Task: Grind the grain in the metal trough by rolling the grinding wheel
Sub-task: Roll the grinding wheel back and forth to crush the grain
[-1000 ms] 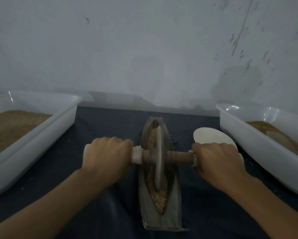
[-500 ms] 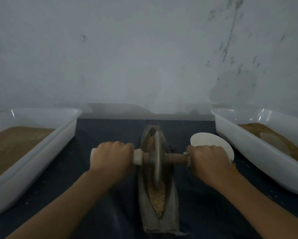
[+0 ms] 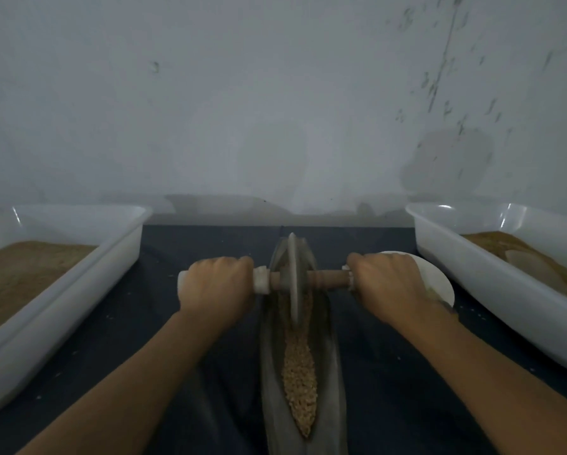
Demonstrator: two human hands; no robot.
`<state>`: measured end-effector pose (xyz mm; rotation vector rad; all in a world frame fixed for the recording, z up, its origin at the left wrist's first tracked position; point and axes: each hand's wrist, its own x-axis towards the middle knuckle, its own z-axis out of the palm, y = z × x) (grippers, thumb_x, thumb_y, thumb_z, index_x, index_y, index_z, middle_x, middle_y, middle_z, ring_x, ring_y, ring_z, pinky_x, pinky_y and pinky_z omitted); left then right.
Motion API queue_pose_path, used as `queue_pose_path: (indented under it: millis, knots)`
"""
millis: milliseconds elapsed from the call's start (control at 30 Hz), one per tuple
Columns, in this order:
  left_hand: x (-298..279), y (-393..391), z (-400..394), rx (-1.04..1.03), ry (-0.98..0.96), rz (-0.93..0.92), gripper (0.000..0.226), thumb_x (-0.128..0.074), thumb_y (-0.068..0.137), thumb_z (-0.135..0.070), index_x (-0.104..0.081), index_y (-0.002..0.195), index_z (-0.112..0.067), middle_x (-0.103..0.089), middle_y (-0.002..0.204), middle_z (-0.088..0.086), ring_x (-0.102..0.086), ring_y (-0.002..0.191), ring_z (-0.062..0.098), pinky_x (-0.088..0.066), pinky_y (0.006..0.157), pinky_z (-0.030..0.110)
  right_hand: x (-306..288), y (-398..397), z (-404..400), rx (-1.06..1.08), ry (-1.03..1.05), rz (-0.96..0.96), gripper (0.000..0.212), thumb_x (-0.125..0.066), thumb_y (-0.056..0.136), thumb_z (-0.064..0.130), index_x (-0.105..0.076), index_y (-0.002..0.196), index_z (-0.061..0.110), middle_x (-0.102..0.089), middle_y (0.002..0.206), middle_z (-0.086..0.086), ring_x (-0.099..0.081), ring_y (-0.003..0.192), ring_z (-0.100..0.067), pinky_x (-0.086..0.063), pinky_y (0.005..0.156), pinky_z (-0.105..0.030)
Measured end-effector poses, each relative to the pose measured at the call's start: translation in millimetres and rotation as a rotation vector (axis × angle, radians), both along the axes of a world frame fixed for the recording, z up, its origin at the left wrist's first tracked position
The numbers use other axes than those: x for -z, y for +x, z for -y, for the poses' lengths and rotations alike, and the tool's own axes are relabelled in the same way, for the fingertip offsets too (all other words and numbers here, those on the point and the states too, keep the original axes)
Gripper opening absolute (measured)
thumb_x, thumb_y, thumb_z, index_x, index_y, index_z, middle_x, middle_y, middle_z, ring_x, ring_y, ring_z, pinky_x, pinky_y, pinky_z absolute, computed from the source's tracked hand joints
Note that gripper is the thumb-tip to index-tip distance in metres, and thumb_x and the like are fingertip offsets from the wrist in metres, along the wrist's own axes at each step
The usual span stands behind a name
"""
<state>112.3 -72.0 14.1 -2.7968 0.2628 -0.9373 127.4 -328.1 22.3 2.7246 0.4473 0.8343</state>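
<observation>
A long boat-shaped metal trough (image 3: 269,372) lies lengthwise on the dark table in front of me. Tan grain (image 3: 299,376) fills its groove. The grey grinding wheel (image 3: 293,277) stands upright in the trough's far half, on a wooden axle (image 3: 328,279) with white end handles. My left hand (image 3: 218,284) grips the left handle. My right hand (image 3: 385,284) grips the right handle, hiding it almost entirely.
A white plastic tub (image 3: 88,277) of fine brown meal stands at the left. Another white tub (image 3: 492,287) with brown meal stands at the right. A white bowl (image 3: 439,284) sits behind my right hand. A pale wall rises at the table's far edge.
Both hands have pushed the wheel away from me, from the trough's middle toward its far end. More grain now lies uncovered in the near half.
</observation>
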Motion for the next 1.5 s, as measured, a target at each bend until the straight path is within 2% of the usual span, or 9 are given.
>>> queue_pose_path:
  millis: [167, 367, 600, 733, 800, 900, 1100, 1267, 1500]
  knots:
    - [-2, -11, -1, 0.002, -0.022, -0.018, 0.027, -0.058, 0.081, -0.038, -0.035, 0.07, -0.029, -0.049, 0.065, -0.009, -0.036, 0.054, 0.011, -0.023, 0.05, 0.028, -1, -22, 3, -0.018, 0.02, 0.003, 0.017, -0.066, 0.081, 0.033, -0.053, 0.078, 0.021, -0.057, 0.063, 0.002, -0.047, 0.049, -0.021, -0.019, 0.046, -0.027]
    - [7, -70, -15, 0.181, -0.071, -0.065, 0.048, -0.085, 0.041, -0.028, -0.039, 0.056, -0.028, -0.041, 0.045, -0.01, -0.038, 0.034, 0.012, -0.029, 0.039, 0.02, -7, -84, 9, -0.121, -0.015, -0.008, 0.045, -0.091, 0.035, 0.029, -0.054, 0.059, 0.021, -0.047, 0.044, 0.004, -0.042, 0.032, -0.014, -0.02, 0.042, -0.021]
    - [5, -17, -6, 0.063, -0.014, -0.05, 0.041, -0.084, 0.052, -0.029, -0.043, 0.058, -0.025, -0.051, 0.05, -0.007, -0.045, 0.039, 0.014, -0.018, 0.044, 0.021, -6, -24, -2, -0.024, -0.044, -0.007, 0.018, -0.067, 0.078, 0.034, -0.053, 0.083, 0.024, -0.062, 0.072, 0.002, -0.059, 0.058, -0.02, -0.02, 0.046, -0.027]
    - [-1, 7, 1, -0.023, 0.024, 0.005, 0.034, -0.065, 0.076, -0.04, -0.034, 0.069, -0.029, -0.058, 0.068, -0.009, -0.037, 0.053, 0.011, -0.019, 0.048, 0.028, -3, 3, -3, 0.012, 0.028, -0.036, 0.013, -0.049, 0.091, 0.037, -0.049, 0.089, 0.024, -0.063, 0.083, 0.002, -0.06, 0.07, -0.021, -0.035, 0.053, -0.03]
    - [-1, 2, 1, -0.034, -0.002, -0.011, 0.031, -0.059, 0.082, -0.038, -0.031, 0.071, -0.029, -0.053, 0.07, -0.009, -0.035, 0.057, 0.01, -0.022, 0.051, 0.028, -2, -5, -1, -0.004, 0.019, -0.051, 0.016, -0.056, 0.088, 0.037, -0.047, 0.085, 0.024, -0.06, 0.074, 0.004, -0.056, 0.061, -0.018, -0.038, 0.05, -0.029]
    - [0, -26, -3, 0.025, -0.017, -0.047, 0.034, -0.063, 0.077, -0.036, -0.031, 0.069, -0.03, -0.041, 0.063, -0.01, -0.038, 0.054, 0.01, -0.026, 0.051, 0.027, 0, -39, 4, -0.07, 0.038, -0.029, 0.037, -0.086, 0.058, 0.029, -0.05, 0.065, 0.024, -0.049, 0.048, 0.005, -0.043, 0.036, -0.013, -0.019, 0.04, -0.021]
    - [2, -60, -10, 0.128, -0.024, -0.092, 0.06, -0.087, 0.036, -0.028, -0.032, 0.058, -0.03, -0.036, 0.045, -0.013, -0.025, 0.037, 0.006, -0.012, 0.045, 0.017, -4, -74, 9, -0.074, 0.008, -0.068, 0.042, -0.09, 0.044, 0.033, -0.052, 0.06, 0.025, -0.049, 0.044, 0.004, -0.042, 0.032, -0.01, -0.014, 0.039, -0.018]
    - [8, -22, -6, 0.033, -0.013, -0.102, 0.042, -0.075, 0.066, -0.037, -0.034, 0.061, -0.03, -0.043, 0.055, -0.011, -0.041, 0.045, 0.011, -0.023, 0.047, 0.024, -6, -29, -2, -0.01, -0.059, -0.059, 0.016, -0.062, 0.081, 0.033, -0.049, 0.086, 0.025, -0.061, 0.077, 0.004, -0.059, 0.063, -0.019, -0.023, 0.049, -0.028]
    - [1, -15, -6, -0.027, -0.043, -0.098, 0.023, -0.053, 0.083, -0.044, -0.039, 0.073, -0.029, -0.05, 0.068, -0.01, -0.05, 0.06, 0.013, -0.03, 0.053, 0.027, -8, -21, -2, 0.016, -0.048, -0.07, 0.021, -0.058, 0.085, 0.037, -0.039, 0.082, 0.029, -0.056, 0.071, 0.004, -0.042, 0.053, -0.019, -0.009, 0.044, -0.029]
